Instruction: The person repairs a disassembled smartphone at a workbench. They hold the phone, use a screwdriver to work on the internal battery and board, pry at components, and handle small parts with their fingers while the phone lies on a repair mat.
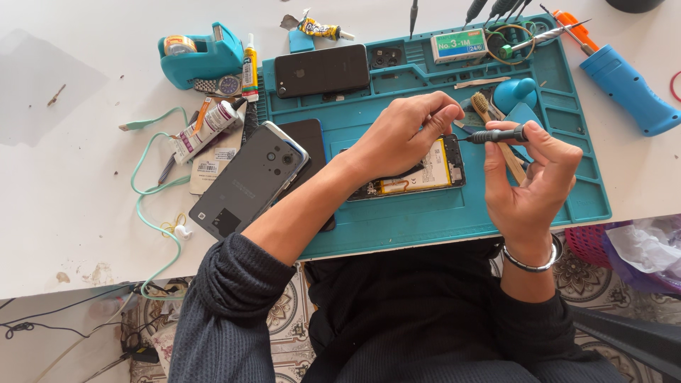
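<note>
Teal repair mat (pixel 425 213), tray compartments along its far edge: one small box (pixel 459 45), one coiled wire, loose bits. Opened phone (pixel 418 174), mat centre: back removed, one yellow-labelled battery exposed, dark frame. Left hand (pixel 401 135) above it, fingertips pinched closed; what they hold cannot be told. Right hand (pixel 528 177) just right, fingers gripping one black screwdriver (pixel 496 135), tip pointing left. Three other phones left: two black, one grey (pixel 248 181).
</note>
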`<state>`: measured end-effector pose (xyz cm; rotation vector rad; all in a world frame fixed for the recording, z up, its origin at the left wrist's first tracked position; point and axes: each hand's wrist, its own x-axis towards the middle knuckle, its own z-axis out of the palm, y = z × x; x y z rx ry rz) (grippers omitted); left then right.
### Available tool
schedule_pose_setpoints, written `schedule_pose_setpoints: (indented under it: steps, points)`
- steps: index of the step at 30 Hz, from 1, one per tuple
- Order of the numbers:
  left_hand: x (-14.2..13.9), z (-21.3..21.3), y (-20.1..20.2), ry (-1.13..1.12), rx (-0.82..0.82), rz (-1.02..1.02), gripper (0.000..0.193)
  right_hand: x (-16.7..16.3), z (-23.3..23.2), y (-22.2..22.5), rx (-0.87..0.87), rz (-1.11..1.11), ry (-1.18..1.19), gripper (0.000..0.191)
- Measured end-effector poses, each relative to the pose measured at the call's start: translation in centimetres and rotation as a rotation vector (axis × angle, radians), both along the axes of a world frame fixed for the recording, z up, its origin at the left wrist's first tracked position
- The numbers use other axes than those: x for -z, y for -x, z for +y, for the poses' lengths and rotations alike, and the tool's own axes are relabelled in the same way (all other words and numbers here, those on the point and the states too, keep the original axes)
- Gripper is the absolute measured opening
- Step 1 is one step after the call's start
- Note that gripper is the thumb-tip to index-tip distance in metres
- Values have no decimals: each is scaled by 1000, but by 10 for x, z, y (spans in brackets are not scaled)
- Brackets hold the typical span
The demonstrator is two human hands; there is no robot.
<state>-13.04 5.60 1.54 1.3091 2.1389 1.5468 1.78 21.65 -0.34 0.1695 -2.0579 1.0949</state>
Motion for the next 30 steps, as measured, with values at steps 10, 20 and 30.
schedule_pose_setpoints:
  steps: [10, 20, 30]
  points:
    - [3, 0, 1, -6, 16, -7, 32, 2, -1, 2, -7, 7, 1, 40]
    - [3, 1, 1, 24, 8, -45, 35, 2, -1, 3, 8, 2, -26, 40]
    - [3, 0, 1, 32, 6, -51, 36, -1, -3, 4, 8, 0, -37, 37]
